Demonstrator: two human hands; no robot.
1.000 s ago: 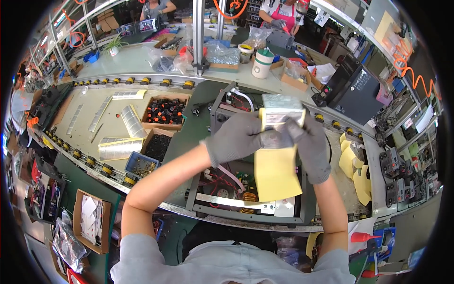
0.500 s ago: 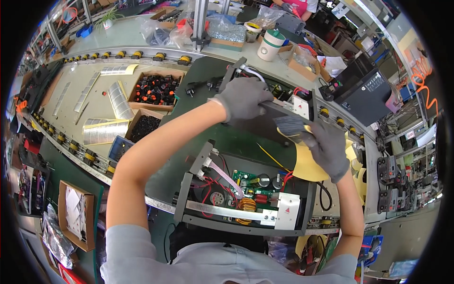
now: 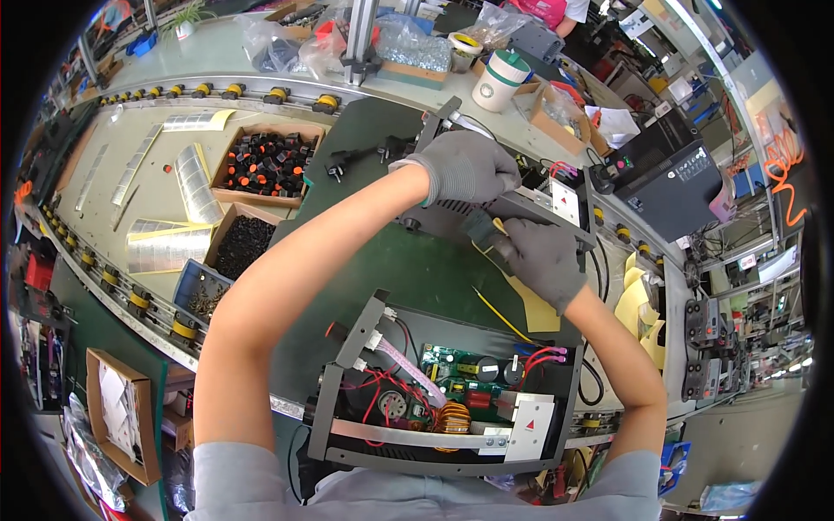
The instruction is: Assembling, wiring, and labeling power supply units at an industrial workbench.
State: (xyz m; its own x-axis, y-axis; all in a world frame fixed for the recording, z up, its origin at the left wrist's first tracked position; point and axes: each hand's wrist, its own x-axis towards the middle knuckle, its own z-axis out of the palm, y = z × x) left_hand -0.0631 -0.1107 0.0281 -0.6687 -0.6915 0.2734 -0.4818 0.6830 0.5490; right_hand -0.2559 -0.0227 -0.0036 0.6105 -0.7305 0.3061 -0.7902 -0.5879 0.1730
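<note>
Dark strip (image 3: 480,229), pinched between fingers of gloved right hand (image 3: 546,262), beside far chassis (image 3: 566,208). Gloved left hand (image 3: 473,167), fingers curled at chassis edge; cannot tell if gripping. Green worktop (image 3: 365,260) beneath. Nearer, open chassis (image 3: 417,437). Outward: yellow rollers (image 3: 326,103), green-lidded canister (image 3: 498,85).

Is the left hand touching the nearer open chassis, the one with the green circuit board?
Apart: the head view shows dark green work surface between the left gloved hand and the nearer open chassis.
</note>
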